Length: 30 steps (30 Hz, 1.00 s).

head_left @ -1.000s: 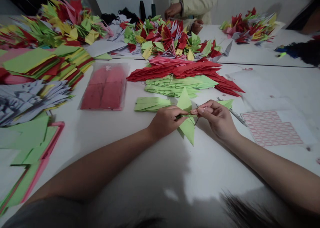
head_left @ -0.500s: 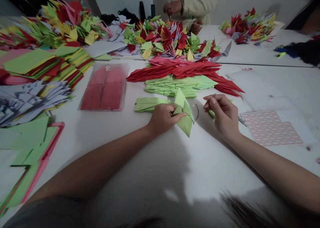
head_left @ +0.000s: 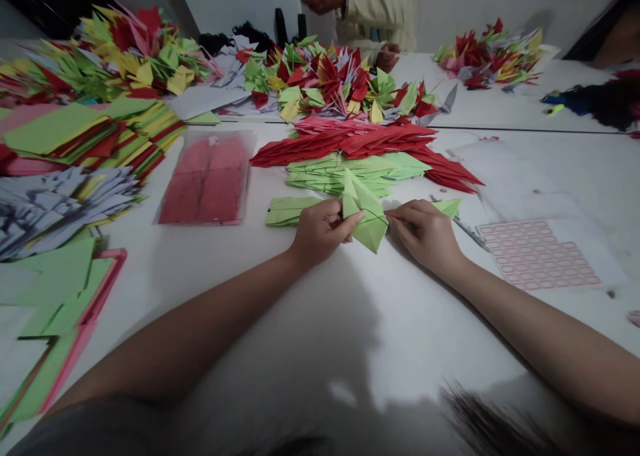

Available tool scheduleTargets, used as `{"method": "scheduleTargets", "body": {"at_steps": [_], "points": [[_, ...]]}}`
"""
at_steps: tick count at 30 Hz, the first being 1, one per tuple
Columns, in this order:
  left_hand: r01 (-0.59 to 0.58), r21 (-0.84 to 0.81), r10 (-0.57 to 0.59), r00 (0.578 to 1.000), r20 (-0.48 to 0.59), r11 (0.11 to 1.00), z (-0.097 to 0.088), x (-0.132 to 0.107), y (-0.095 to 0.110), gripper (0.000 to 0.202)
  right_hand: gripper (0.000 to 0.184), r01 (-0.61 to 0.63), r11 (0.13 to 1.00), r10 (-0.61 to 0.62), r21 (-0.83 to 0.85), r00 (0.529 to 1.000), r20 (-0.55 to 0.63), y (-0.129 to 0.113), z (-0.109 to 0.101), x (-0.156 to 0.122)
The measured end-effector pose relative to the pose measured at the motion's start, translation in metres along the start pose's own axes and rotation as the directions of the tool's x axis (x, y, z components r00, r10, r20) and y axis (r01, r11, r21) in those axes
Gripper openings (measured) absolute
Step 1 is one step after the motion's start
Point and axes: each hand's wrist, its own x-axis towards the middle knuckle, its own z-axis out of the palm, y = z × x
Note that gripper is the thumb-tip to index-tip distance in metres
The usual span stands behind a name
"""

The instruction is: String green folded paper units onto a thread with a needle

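My left hand (head_left: 320, 235) is closed on a light green folded paper piece (head_left: 364, 193), thumb in front and fingers behind it. A thin dark thread (head_left: 374, 214) crosses the paper's face and runs to its right edge. There my right hand (head_left: 427, 236) pinches, thumb and forefinger together, at the thread's end; the fingertips almost meet the paper. Behind my left hand lies a flat green folded strip stack (head_left: 286, 212). A green paper point (head_left: 449, 207) sticks out beyond my right hand, beside a slim metal tool (head_left: 471, 233).
Green (head_left: 340, 173) and red folded bundles (head_left: 390, 139) lie ahead. A bagged red paper pack (head_left: 205, 183) and paper stacks (head_left: 55, 129) are left; a red-outlined label sheet (head_left: 540, 256) is right. Colourful folded-paper heaps (head_left: 330, 76) stand farther back, near another person's sleeve (head_left: 377, 9).
My right hand has moved left, from apart to the green paper's right edge. The thread's loose loop has drawn in. The other person's raised hand has shifted left and up.
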Motion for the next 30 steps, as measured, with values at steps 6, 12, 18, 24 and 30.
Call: {"method": "scheduleTargets", "body": {"at_steps": [6,12,18,24,30], "points": [[-0.299,0.195,0.312,0.949,-0.043,0.934,-0.002,0.002,-0.002,0.034,0.016,0.033,0.906,-0.029,-0.423,0.999,0.015,0.013,-0.006,0.002],[-0.447,0.25,0.467,0.884,-0.025,0.859,-0.003,0.004,-0.001,0.033,0.014,0.006,0.856,0.003,-0.518,1.0,0.017,0.018,-0.009,0.005],[-0.395,0.244,0.421,0.905,-0.063,0.886,-0.001,0.004,0.001,0.03,0.015,0.026,0.858,-0.015,-0.513,1.0,0.026,0.019,-0.006,0.004],[-0.308,0.126,0.315,0.948,-0.036,0.943,0.0,0.003,0.002,0.012,0.014,0.031,0.852,-0.007,-0.523,0.999,0.048,0.016,-0.005,0.004],[-0.319,0.116,0.321,0.947,0.005,0.941,-0.002,0.002,0.004,0.01,0.016,-0.004,0.819,0.023,-0.574,0.999,0.025,0.015,-0.005,0.003]]}}
